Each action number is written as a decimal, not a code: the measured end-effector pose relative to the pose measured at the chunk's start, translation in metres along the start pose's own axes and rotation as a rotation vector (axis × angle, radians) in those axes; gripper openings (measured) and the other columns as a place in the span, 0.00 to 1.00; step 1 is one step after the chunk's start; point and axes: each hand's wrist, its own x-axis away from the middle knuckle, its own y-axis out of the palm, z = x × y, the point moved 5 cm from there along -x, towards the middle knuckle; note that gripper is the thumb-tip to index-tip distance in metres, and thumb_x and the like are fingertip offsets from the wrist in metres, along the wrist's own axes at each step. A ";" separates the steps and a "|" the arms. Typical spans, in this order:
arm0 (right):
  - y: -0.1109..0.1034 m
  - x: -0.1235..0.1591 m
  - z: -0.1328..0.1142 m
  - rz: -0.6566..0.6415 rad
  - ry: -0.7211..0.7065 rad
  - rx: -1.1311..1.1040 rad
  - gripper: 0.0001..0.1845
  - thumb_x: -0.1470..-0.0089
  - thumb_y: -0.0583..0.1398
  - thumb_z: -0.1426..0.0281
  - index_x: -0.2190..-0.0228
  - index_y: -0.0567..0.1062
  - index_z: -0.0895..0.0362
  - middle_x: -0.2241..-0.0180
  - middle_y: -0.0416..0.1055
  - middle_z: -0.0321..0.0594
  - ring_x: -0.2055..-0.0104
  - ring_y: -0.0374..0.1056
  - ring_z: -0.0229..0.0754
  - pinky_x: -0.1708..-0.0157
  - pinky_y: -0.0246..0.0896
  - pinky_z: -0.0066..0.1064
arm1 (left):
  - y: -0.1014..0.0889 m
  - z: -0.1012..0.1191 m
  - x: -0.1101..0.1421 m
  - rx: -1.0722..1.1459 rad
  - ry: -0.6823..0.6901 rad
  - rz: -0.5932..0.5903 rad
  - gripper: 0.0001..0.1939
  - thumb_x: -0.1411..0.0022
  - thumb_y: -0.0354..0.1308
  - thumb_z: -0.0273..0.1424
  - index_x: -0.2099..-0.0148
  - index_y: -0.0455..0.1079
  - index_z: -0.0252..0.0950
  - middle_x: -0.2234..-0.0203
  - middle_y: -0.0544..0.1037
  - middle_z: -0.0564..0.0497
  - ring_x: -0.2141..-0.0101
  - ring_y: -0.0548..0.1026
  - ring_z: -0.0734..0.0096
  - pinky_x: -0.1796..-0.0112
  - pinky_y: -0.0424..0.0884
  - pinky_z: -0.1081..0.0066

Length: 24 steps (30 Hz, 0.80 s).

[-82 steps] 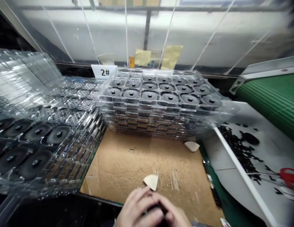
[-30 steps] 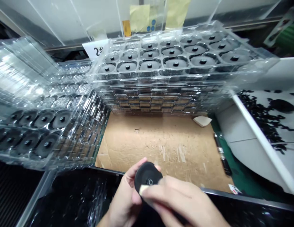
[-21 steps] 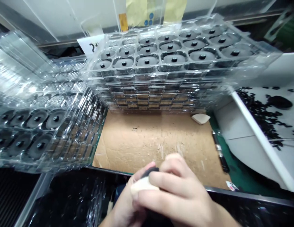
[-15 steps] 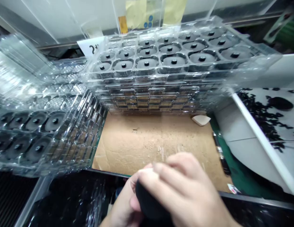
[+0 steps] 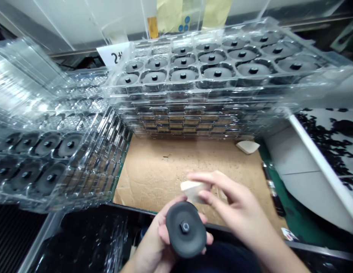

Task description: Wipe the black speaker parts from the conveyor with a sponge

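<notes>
My left hand [image 5: 162, 242] grips a dark grey rounded disc-like part [image 5: 182, 240] by its edges, with a small raised knob at its centre facing up. Just above and to the right, my right hand [image 5: 231, 201] pinches a white wedge-shaped pad [image 5: 195, 189], perhaps a sponge, between thumb and fingers. The pad is close to the upper rim of the disc; whether they touch I cannot tell. Both hands are over the near edge of the cardboard sheet [image 5: 153, 170].
A stack of clear plastic trays [image 5: 193, 93] with similar parts stands behind the cardboard. More trays [image 5: 59, 167] are stacked at left. Another white wedge [image 5: 247, 146] lies at the back right, near a pen [image 5: 274, 189]. A white bin [image 5: 315, 163] holds small black pieces [image 5: 325, 140].
My right hand has lifted off the disc and moved up and right, the white pad now showing in it. The disc's face with the knob has come into view. The camera has shifted slightly.
</notes>
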 end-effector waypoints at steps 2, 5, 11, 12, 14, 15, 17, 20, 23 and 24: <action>0.000 0.008 0.039 0.004 0.276 -0.116 0.21 0.42 0.54 0.64 0.47 0.62 0.51 0.71 0.72 0.36 0.71 0.69 0.37 0.73 0.66 0.27 | -0.003 0.002 0.002 0.080 0.038 -0.012 0.31 0.59 0.66 0.45 0.50 0.68 0.50 0.64 0.78 0.49 0.64 0.78 0.60 0.65 0.72 0.69; 0.010 0.034 0.084 0.021 0.397 -0.043 0.20 0.42 0.51 0.59 0.51 0.67 0.54 0.66 0.71 0.42 0.66 0.71 0.41 0.69 0.69 0.31 | -0.008 0.005 0.004 0.162 0.070 -0.004 0.26 0.57 0.66 0.42 0.52 0.70 0.50 0.58 0.78 0.47 0.59 0.77 0.58 0.63 0.72 0.68; 0.037 0.086 0.118 0.021 0.398 0.214 0.19 0.51 0.60 0.63 0.55 0.74 0.48 0.52 0.63 0.45 0.63 0.71 0.43 0.67 0.70 0.34 | -0.018 0.006 0.004 0.192 0.085 0.076 0.26 0.54 0.65 0.38 0.51 0.70 0.45 0.52 0.75 0.44 0.53 0.74 0.53 0.57 0.71 0.65; 0.041 0.091 0.118 0.019 0.384 0.236 0.23 0.52 0.61 0.64 0.52 0.72 0.48 0.51 0.62 0.46 0.64 0.71 0.42 0.67 0.71 0.33 | -0.019 0.007 0.003 0.197 0.091 0.090 0.26 0.53 0.65 0.38 0.50 0.69 0.44 0.51 0.75 0.42 0.52 0.73 0.52 0.56 0.71 0.65; 0.045 0.095 0.115 0.039 0.360 0.286 0.25 0.51 0.60 0.66 0.50 0.70 0.49 0.50 0.61 0.47 0.65 0.71 0.41 0.66 0.71 0.33 | -0.021 0.007 0.003 0.210 0.111 0.129 0.25 0.49 0.62 0.38 0.48 0.67 0.41 0.50 0.74 0.41 0.51 0.72 0.51 0.55 0.71 0.64; 0.045 0.095 0.114 0.062 0.353 0.318 0.23 0.50 0.58 0.66 0.50 0.70 0.50 0.51 0.61 0.47 0.66 0.71 0.41 0.66 0.71 0.33 | -0.021 0.007 0.003 0.214 0.118 0.149 0.24 0.47 0.61 0.37 0.48 0.66 0.40 0.51 0.74 0.40 0.51 0.72 0.51 0.54 0.71 0.64; 0.043 0.094 0.111 0.119 0.354 0.384 0.21 0.46 0.55 0.65 0.50 0.70 0.51 0.53 0.62 0.48 0.69 0.71 0.40 0.70 0.71 0.33 | -0.022 0.006 0.004 0.221 0.128 0.180 0.24 0.45 0.60 0.36 0.46 0.64 0.39 0.51 0.74 0.40 0.51 0.72 0.51 0.54 0.70 0.64; 0.031 0.092 0.109 0.196 0.356 0.457 0.19 0.43 0.52 0.61 0.53 0.72 0.53 0.56 0.64 0.47 0.73 0.70 0.38 0.74 0.69 0.31 | -0.023 0.004 0.005 0.228 0.144 0.195 0.27 0.46 0.61 0.36 0.44 0.62 0.39 0.51 0.74 0.40 0.50 0.71 0.50 0.54 0.71 0.63; 0.018 0.090 0.109 0.242 0.329 0.472 0.18 0.41 0.50 0.59 0.57 0.74 0.51 0.59 0.70 0.42 0.67 0.72 0.40 0.68 0.70 0.30 | -0.026 0.002 0.006 0.233 0.168 0.220 0.30 0.46 0.61 0.35 0.42 0.58 0.39 0.51 0.74 0.39 0.51 0.72 0.49 0.54 0.71 0.63; 0.014 0.090 0.110 0.265 0.320 0.472 0.18 0.41 0.50 0.59 0.57 0.74 0.51 0.60 0.72 0.41 0.63 0.72 0.42 0.65 0.69 0.31 | -0.027 0.002 0.006 0.233 0.170 0.230 0.31 0.45 0.61 0.35 0.41 0.57 0.39 0.51 0.73 0.39 0.51 0.72 0.49 0.54 0.71 0.63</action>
